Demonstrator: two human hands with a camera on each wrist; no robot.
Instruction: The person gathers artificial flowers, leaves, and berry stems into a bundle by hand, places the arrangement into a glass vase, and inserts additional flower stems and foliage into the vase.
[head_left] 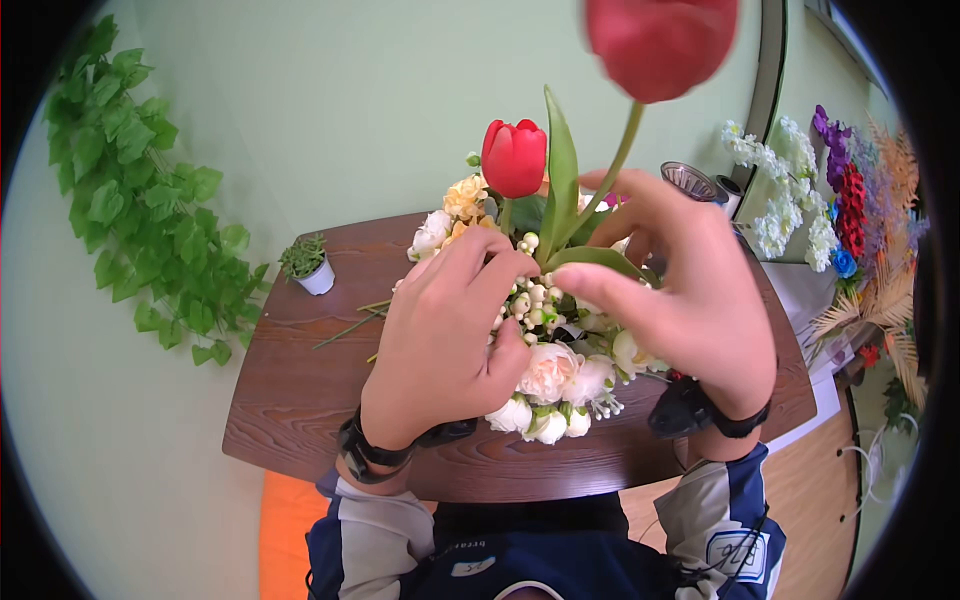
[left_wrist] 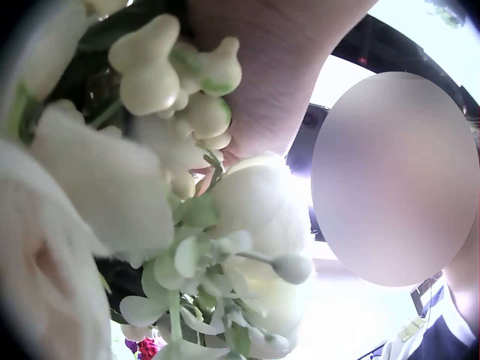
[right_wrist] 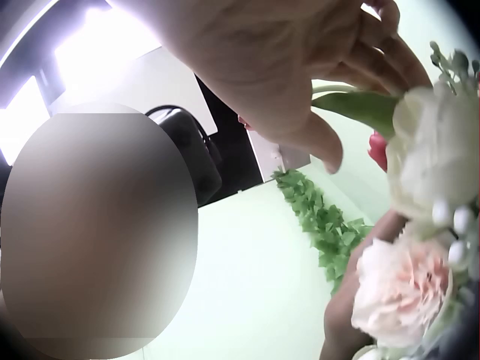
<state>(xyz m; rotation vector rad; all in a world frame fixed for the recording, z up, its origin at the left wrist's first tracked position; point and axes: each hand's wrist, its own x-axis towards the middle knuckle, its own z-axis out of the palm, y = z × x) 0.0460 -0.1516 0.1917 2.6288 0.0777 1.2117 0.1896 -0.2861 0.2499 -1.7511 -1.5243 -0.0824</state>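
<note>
A flower arrangement of pale roses, a peach-pink bloom (head_left: 549, 372) and white berries (head_left: 535, 300) stands on the table. Two red tulips rise from it: a nearer, taller tulip (head_left: 660, 45) tilting right, and a shorter upright tulip (head_left: 514, 158). My left hand (head_left: 440, 325) rests against the arrangement's left side, fingers bent among the flowers, thumb apart from the index finger with berries showing between. My right hand (head_left: 690, 275) is spread loosely around the taller tulip's stem and leaves (head_left: 600, 260), thumb and fingers well apart. In the right wrist view the thumb (right_wrist: 319, 142) stands away from the leaf (right_wrist: 360, 109).
Cut green stems (head_left: 350, 328) and a small potted plant (head_left: 312, 272) are on the dark wooden table (head_left: 300, 380), left. A glass (head_left: 690, 180) stands behind my right hand. More artificial flowers (head_left: 850, 210) fill the right side; a leafy vine (head_left: 140, 190) hangs on the left wall.
</note>
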